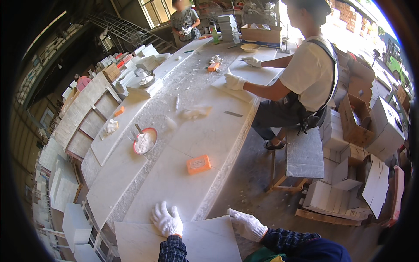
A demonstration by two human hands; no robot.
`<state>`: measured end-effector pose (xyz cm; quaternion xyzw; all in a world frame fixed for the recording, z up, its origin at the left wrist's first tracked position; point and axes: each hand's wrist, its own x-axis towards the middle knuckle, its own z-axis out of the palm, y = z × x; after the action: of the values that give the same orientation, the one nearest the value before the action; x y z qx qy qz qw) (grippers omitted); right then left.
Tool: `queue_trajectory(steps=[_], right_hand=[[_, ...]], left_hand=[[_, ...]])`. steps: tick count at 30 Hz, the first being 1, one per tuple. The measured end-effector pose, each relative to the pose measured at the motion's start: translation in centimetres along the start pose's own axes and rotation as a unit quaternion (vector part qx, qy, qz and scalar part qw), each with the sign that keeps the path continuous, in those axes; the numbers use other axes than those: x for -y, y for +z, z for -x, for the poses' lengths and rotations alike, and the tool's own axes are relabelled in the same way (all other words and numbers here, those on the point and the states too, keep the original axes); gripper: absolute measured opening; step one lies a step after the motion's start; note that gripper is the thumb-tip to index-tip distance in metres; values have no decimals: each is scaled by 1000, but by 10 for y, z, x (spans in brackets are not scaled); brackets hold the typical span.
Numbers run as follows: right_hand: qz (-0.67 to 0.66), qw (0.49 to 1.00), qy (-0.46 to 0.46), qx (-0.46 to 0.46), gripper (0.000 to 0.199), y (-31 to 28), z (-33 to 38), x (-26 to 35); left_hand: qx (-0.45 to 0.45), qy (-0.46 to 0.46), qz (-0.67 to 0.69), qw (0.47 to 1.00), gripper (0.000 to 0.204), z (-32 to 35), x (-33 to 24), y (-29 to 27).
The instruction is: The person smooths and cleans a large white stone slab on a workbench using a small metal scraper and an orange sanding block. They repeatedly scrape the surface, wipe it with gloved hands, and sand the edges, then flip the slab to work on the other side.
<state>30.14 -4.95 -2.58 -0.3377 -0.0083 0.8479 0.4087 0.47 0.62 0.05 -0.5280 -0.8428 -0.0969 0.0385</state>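
Observation:
A pale, faintly veined marble tile (205, 242) lies in front of me at the near end of the work table. My left hand (168, 219), in a white knit glove, rests with fingers spread across the tile's far edge. Beside its far right corner is my right hand (248, 223), also gloved, fingers stretched out toward the corner; its thumb is not clear. An orange box-shaped block (199, 164) sits on the larger slab (183, 192) beyond. Further left stands a red-rimmed bowl (145, 141) of white paste with a scraper in it.
A seated co-worker (305, 74) with gloved hands works on a slab at the right. Another person (185, 24) stands at the far end. A flat metal strip (233, 114), a crumpled cloth (196, 112) and a white marker (177, 101) lie on the table. Cardboard boxes (345, 183) crowd the right.

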Motion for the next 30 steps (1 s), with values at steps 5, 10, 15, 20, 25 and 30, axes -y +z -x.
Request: queue_trajectory(steps=[5,10,15,20,25,30], right_hand=[[-19,1000,-7,8,47,7,0,10],[-17,1000,5,-10,47,11,-2,18],[-31,999,-22,11,44,13,-5,21],[-38,999,-18,21,40,6,-19,22],[-88,990,-56,98,37,-2,-34,16],[-105,989,-71,72,37,4,-33,17]], left_hand=[[-9,1,5,1000,55,0,2,3],[-11,6,6,1000,56,0,5,5],[-12,9,4,1000,56,0,4,4],[-8,6,4,1000,55,0,3,3],[-3,5,0,1000,56,-1,2,1],[-3,5,7,1000,55,0,2,1]])
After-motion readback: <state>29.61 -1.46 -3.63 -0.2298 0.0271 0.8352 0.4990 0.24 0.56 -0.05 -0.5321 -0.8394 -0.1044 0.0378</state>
